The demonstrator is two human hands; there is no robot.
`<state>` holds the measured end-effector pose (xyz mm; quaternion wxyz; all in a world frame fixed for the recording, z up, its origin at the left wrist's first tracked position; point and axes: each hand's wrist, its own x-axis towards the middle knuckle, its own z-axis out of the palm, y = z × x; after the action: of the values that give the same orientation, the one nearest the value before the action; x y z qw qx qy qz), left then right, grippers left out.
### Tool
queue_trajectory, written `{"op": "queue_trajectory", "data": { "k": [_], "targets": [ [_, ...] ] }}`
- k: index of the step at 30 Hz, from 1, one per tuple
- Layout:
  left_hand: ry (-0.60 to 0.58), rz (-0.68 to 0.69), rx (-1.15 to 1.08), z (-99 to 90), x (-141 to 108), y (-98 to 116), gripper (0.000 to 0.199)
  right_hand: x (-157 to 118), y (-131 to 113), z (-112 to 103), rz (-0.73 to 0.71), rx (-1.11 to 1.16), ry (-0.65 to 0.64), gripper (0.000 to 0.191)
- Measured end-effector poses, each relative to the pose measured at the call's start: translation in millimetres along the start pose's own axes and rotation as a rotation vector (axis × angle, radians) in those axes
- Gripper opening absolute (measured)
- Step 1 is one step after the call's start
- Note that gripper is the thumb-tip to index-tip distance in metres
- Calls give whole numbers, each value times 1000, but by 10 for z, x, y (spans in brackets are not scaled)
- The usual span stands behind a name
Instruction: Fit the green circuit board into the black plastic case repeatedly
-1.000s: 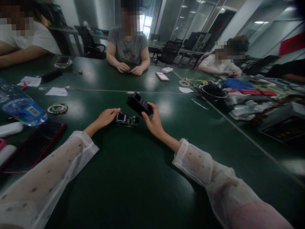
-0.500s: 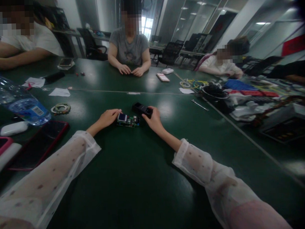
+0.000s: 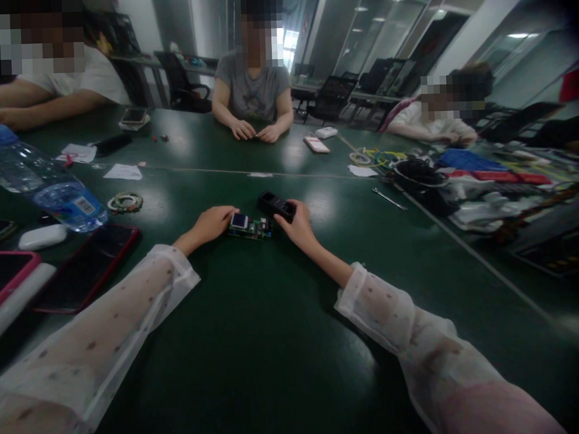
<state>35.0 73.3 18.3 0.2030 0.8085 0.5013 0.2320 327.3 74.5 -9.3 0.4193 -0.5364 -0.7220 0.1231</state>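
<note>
The right hand (image 3: 301, 224) has its grip closed around the black case (image 3: 274, 203), just beside the circuit board (image 3: 250, 226) at the table (image 3: 275, 344). The left hand (image 3: 211, 223) touches the circuit board's left end (how tightly its grip closes, I cannot tell).

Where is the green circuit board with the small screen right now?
In the head view, the green circuit board sits near the centre, between the left hand and the black rectangular case in the right hand.
</note>
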Motion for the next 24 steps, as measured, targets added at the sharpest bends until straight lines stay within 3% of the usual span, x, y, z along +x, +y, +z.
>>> {"op": "queue_trajectory", "data": {
  "k": [12,24],
  "targets": [
    [-27,84,153,-1,-32,58,27,19,6,32,7,14,-1,52],
    [-7,-5,189,37,24,71,23,17,-29,4,11,42,-24,52]
  ]
}}
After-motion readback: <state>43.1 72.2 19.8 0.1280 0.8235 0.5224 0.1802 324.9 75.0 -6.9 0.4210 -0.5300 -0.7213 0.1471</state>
